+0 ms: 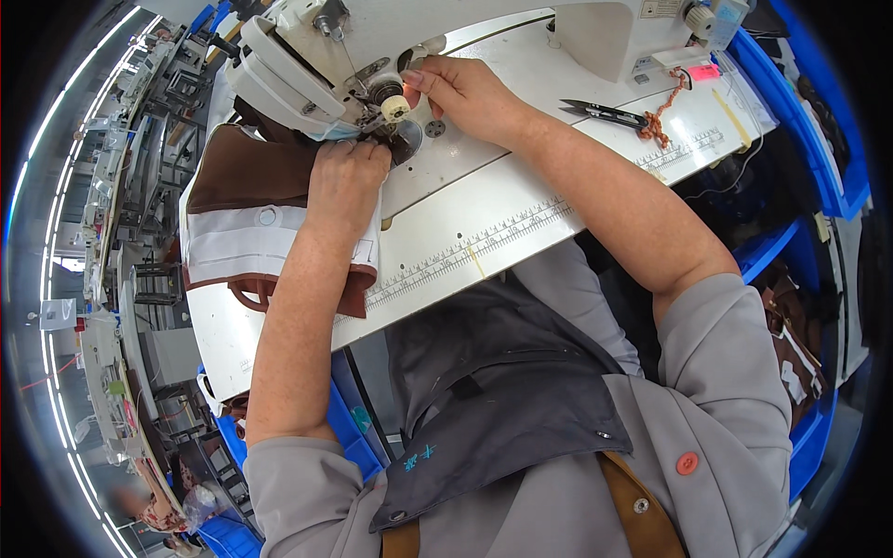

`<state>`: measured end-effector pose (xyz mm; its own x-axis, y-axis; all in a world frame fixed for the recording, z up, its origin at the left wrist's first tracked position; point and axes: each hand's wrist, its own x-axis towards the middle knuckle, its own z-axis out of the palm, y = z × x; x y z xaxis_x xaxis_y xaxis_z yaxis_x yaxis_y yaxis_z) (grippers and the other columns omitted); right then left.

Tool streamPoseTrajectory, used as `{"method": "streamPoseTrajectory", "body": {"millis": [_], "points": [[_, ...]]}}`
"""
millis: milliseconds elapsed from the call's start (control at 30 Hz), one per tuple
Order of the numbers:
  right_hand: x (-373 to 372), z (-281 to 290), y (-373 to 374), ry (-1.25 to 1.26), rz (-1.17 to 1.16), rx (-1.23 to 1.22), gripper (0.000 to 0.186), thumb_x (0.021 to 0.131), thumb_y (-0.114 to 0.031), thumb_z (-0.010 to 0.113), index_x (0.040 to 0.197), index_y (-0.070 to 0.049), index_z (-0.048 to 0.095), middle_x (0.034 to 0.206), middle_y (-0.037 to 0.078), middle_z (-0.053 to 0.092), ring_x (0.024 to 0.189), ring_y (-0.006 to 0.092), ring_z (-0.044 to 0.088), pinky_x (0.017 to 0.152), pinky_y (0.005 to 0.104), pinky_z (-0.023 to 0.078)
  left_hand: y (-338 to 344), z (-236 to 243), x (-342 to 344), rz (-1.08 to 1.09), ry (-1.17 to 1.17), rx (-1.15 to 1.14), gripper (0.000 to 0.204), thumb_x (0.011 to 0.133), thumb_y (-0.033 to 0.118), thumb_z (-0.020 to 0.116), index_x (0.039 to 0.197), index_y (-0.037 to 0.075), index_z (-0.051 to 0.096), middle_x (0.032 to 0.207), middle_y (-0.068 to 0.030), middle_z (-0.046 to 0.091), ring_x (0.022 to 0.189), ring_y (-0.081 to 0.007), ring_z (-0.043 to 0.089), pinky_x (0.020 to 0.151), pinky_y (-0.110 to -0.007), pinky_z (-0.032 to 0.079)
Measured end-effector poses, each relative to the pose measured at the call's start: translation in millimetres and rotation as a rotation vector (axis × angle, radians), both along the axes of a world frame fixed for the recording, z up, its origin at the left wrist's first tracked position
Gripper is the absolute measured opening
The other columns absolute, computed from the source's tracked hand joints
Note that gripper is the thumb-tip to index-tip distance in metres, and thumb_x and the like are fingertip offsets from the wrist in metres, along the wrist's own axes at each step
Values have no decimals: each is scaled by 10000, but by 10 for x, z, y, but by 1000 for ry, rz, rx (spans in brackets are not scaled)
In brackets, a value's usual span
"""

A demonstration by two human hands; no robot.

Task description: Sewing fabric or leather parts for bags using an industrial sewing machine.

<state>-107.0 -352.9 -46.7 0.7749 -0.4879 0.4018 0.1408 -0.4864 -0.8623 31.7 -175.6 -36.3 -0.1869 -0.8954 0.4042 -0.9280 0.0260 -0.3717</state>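
Observation:
A white sewing machine (pixel 293 79) stands over the table. My left hand (pixel 349 181) rests on a brown fabric piece (pixel 246 172) with a white strip (pixel 242 237), its bent fingers gripping cloth close to the needle area. Those fingertips are partly hidden beside the machine head. My right hand (pixel 465 98) is at the right side of the machine head, thumb and forefinger pinched near a small cream-coloured round knob (pixel 395 109). Whatever lies between these fingertips is too small to make out.
Black thread snips (pixel 605 113) with an orange-brown cord (pixel 657 126) lie on the right of the white table (pixel 423 256), which has a printed ruler scale (pixel 507 232). Blue bins (pixel 800 102) stand along the right. Other workstations and a blurred person (pixel 158 507) appear at left.

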Motion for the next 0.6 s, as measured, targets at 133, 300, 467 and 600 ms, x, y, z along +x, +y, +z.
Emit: {"method": "streamPoseTrajectory", "body": {"millis": [133, 300, 467, 600], "points": [[-4, -34, -25, 1, 2, 20, 485, 1032, -484, 499, 882, -66, 696, 716, 15, 614, 628, 101, 539, 637, 274, 457, 32, -2, -76, -41, 13, -8, 54, 781, 78, 630, 828, 55, 646, 899, -89, 716, 820, -246, 667, 769, -381, 513], [-68, 12, 2, 68, -14, -109, 425, 1015, -433, 534, 873, -74, 714, 693, 32, 616, 634, 159, 581, 629, 317, 467, 92, 9, -127, -8, 21, 20, 96, 784, 80, 632, 867, 40, 654, 980, -101, 728, 843, -250, 669, 790, -380, 514], [-70, -174, 49, -46, 75, -637, 218, 887, -275, 633, 861, -78, 722, 785, 70, 668, 746, 264, 651, 658, 395, 509, 89, 25, -146, -15, 87, 17, 109, 786, 80, 625, 885, 41, 650, 1044, -95, 715, 862, -254, 665, 802, -391, 521], [-96, -171, 108, 45, 145, -902, 164, 788, -213, 674, 878, -81, 710, 846, 66, 669, 818, 279, 663, 682, 431, 534, 84, 55, -163, 16, 142, 65, 210, 751, -19, 598, 941, 47, 658, 1084, -87, 712, 882, -302, 666, 822, -411, 529]]}}
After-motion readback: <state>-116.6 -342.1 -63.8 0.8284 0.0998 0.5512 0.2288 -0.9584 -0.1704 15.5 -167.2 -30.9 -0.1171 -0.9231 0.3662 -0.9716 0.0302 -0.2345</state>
